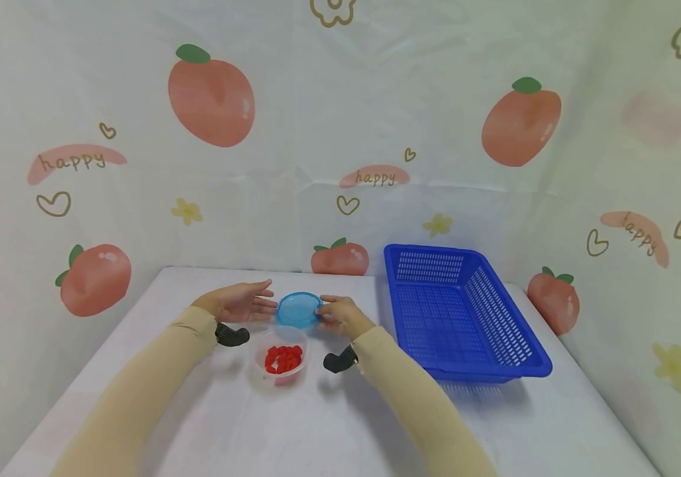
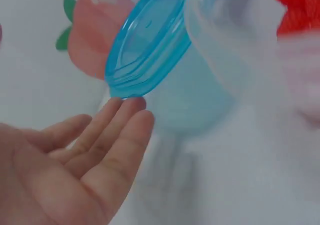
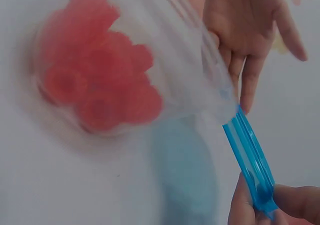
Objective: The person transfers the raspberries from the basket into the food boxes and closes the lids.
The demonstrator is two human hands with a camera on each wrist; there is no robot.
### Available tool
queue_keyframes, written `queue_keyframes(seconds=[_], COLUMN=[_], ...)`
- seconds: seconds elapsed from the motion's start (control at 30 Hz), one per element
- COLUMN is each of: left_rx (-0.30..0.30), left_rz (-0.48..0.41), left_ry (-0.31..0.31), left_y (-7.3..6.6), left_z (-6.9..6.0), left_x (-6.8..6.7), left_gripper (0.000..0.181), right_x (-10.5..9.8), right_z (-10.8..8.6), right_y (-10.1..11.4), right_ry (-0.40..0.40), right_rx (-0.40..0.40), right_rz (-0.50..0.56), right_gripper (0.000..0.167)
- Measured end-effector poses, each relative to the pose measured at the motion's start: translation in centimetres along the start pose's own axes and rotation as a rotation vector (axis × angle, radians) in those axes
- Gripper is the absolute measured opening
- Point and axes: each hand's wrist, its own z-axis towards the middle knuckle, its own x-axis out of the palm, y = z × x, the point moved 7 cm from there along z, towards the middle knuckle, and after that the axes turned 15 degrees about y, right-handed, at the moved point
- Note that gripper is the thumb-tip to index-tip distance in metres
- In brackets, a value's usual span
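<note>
A round, see-through blue lid (image 1: 299,309) is held up on edge behind a clear round tub (image 1: 261,342). My right hand (image 1: 343,316) pinches the lid's right rim between thumb and fingers, as the right wrist view shows. At the opposite rim is my left hand (image 1: 245,303), palm turned inward and fingers extended. In the left wrist view, the fingertips (image 2: 140,120) lie right at the lid's lower rim and seem to touch it. Red, bumpy, raspberry-like pieces (image 1: 283,359) lie inside the tub, which has no cover on it.
A blue perforated plastic basket (image 1: 400,331) stands on the right of the white-covered table (image 1: 245,430). Behind the table hangs a pale cloth (image 1: 293,126) printed with fruit, hearts and flowers. Dark wrist-worn devices (image 1: 340,360) sit near both cuffs.
</note>
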Motion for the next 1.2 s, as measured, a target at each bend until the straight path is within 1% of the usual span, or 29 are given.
queue_keyframes(seconds=[0.07, 0.17, 0.33, 0.4, 0.5, 0.63, 0.73, 0.93, 1.1, 1.2], left_rx=[0.025, 0.072, 0.141, 0.155, 0.173, 0.206, 0.228, 0.256, 0.281, 0.301], left_rz=[0.017, 0.079, 0.219, 0.254, 0.259, 0.250, 0.261, 0.281, 0.341, 0.369], left_ry=[-0.036, -0.094, -0.145, -0.175, -0.219, -0.218, -0.205, -0.235, -0.255, -0.272], left_y=[-0.6, -1.6, -2.9, -3.2, -3.5, -3.7, -3.8, -3.7, -3.3, -3.0], left_z=[-0.3, -0.9, -1.7, -1.9, -2.3, -3.0, -3.5, -4.7, -5.5, -5.9], left_x=[-0.1, -0.1, 0.6, 0.8, 1.0, 1.5, 2.0, 2.8, 3.3, 3.5], left_gripper=[0.069, 0.060, 0.051, 0.048, 0.047, 0.048, 0.049, 0.049, 0.046, 0.043], right_x=[0.3, 0.7, 1.5, 1.8, 2.1, 2.3, 2.3, 2.2, 2.4, 2.4], right_z=[-0.3, -1.0, -2.4, -2.9, -3.6, -4.4, -4.9, -5.8, -6.4, -6.7], right_y=[0.5, 1.5, 3.1, 3.6, 4.1, 4.4, 4.4, 4.0, 3.6, 3.5], right_ry=[0.027, 0.069, 0.135, 0.163, 0.194, 0.221, 0.229, 0.226, 0.242, 0.224], right_rx=[-0.015, -0.046, -0.115, -0.155, -0.201, -0.239, -0.256, -0.249, -0.255, -0.266], right_rz=[0.047, 0.090, 0.062, 0.037, 0.012, -0.004, -0.038, -0.091, -0.122, -0.161], right_gripper=[0.049, 0.048, 0.050, 0.051, 0.051, 0.049, 0.045, 0.036, 0.027, 0.023])
